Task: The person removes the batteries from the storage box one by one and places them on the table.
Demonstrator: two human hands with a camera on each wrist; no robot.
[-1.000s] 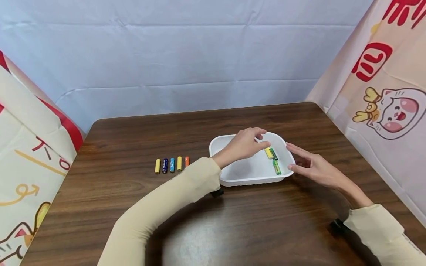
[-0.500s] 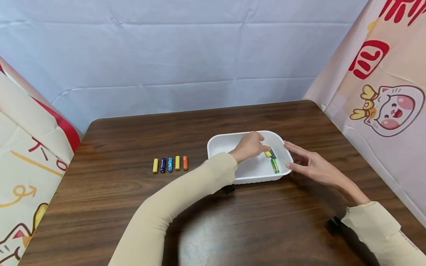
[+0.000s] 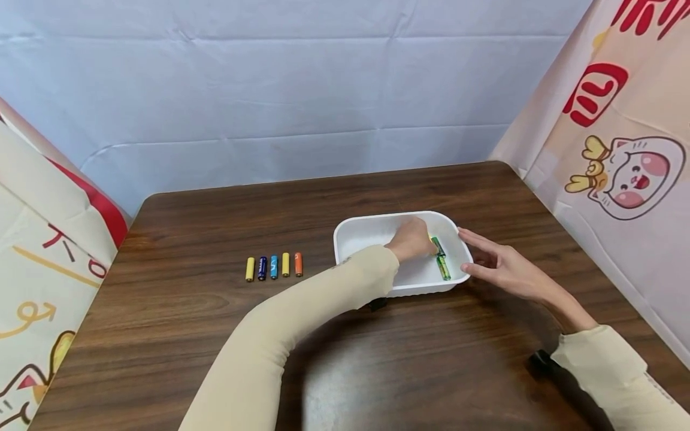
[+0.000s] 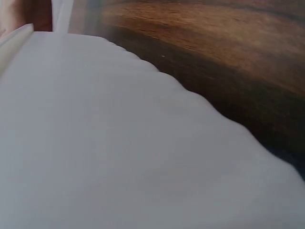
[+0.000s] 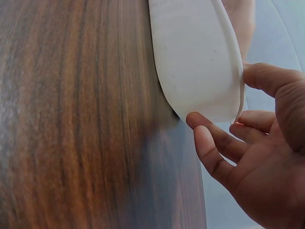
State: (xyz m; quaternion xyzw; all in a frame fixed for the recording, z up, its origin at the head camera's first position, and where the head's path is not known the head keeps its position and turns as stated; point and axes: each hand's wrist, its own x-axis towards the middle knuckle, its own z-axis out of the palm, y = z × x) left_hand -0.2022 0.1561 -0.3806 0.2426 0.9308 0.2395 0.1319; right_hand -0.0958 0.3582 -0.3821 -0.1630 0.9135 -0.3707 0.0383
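Observation:
A white plastic tray [image 3: 372, 218] sits on the table, its side filling much of the left wrist view. My left hand [image 3: 412, 238] reaches down inside it, blurred, fingers curled at the yellow battery; only a sliver of yellow shows by the fingertips. Beside those fingers lie a dark green battery [image 3: 438, 246] and a lighter green battery [image 3: 443, 268], on the tray floor. My right hand [image 3: 509, 272] touches the tray's right end, thumb and fingers spread along the rim. In the right wrist view, the right hand [image 5: 267, 162] has its thumb against the rim.
Left of the tray, several batteries stand in a row on the table, among them a yellow battery [image 3: 250, 269], a dark blue battery [image 3: 262, 268] and an orange battery [image 3: 299, 264]. The brown wooden table [image 3: 215, 227] meets a pale cloth backdrop [image 3: 269, 96] behind.
My left hand has moved right and lower into the tray, and its fingers have closed in over the yellow battery. The right hand stays at the tray's end.

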